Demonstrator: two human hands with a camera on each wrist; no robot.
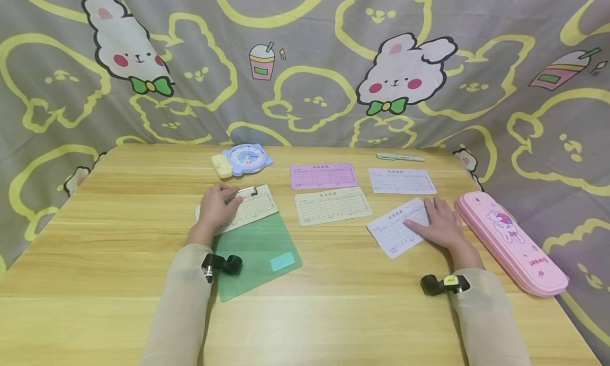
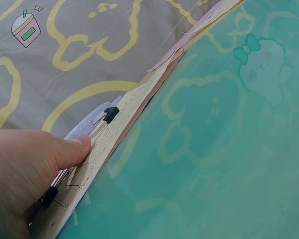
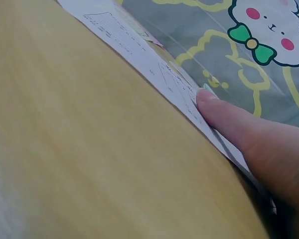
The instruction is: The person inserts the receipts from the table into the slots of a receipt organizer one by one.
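My left hand (image 1: pixel 216 210) is at the top of the green clipboard (image 1: pixel 257 249), its thumb and fingers on the metal clip (image 1: pixel 248 192) above a cream slip (image 1: pixel 259 204). In the left wrist view the thumb of the left hand (image 2: pixel 35 159) lies against the clip (image 2: pixel 110 114); the other fingers are hidden. My right hand (image 1: pixel 443 223), fingers spread, rests on the right part of a tilted white slip (image 1: pixel 397 231). The right wrist view has the thumb of the right hand (image 3: pixel 259 144) lying along the white slip (image 3: pixel 174 92).
Behind lie a pink slip (image 1: pixel 324 176), another cream slip (image 1: pixel 332 207), a second white slip (image 1: pixel 402 181) and a pale green pen (image 1: pixel 400 157). A blue and yellow clock-shaped item (image 1: pixel 245 159) is at the back left. The pink pencil case (image 1: pixel 514 241) borders the right hand's side.
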